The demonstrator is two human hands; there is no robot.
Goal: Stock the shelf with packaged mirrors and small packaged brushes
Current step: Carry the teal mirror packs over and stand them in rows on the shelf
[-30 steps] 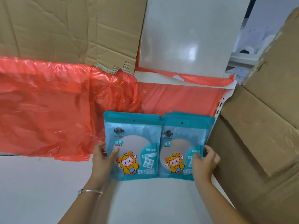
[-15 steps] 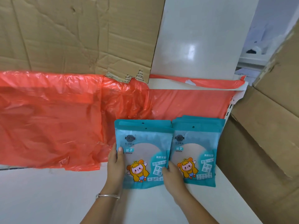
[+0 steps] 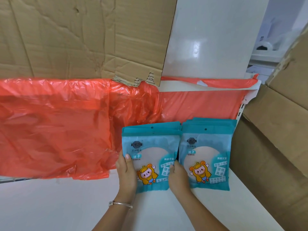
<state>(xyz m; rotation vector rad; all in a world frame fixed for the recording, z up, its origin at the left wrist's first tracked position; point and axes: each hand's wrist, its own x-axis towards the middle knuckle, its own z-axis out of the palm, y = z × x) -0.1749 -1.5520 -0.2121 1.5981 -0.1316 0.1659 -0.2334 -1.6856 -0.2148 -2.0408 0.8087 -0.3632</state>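
Note:
Two stacks of teal packaged mirrors stand upright on the white shelf (image 3: 50, 205), leaning toward the back. My left hand (image 3: 126, 174) grips the left edge of the left mirror stack (image 3: 150, 147), thumb across its front. My right hand (image 3: 179, 178) holds that stack's right edge, in the gap beside the right mirror stack (image 3: 208, 152). The right stack stands free near the shelf's right end. Each pack shows a round mirror and a yellow cartoon figure. No packaged brushes are in view.
Crumpled red plastic sheeting (image 3: 55, 127) hangs across the back of the shelf. A flattened cardboard sheet (image 3: 75, 35) leans above it. Large cardboard boxes (image 3: 275, 139) press against the shelf's right side. A slotted shelf upright (image 3: 241, 107) stands at the right rear.
My right hand has left the right stack's outer edge and come to the left stack's right edge. My left hand stays on the left stack. The camera has shifted left.

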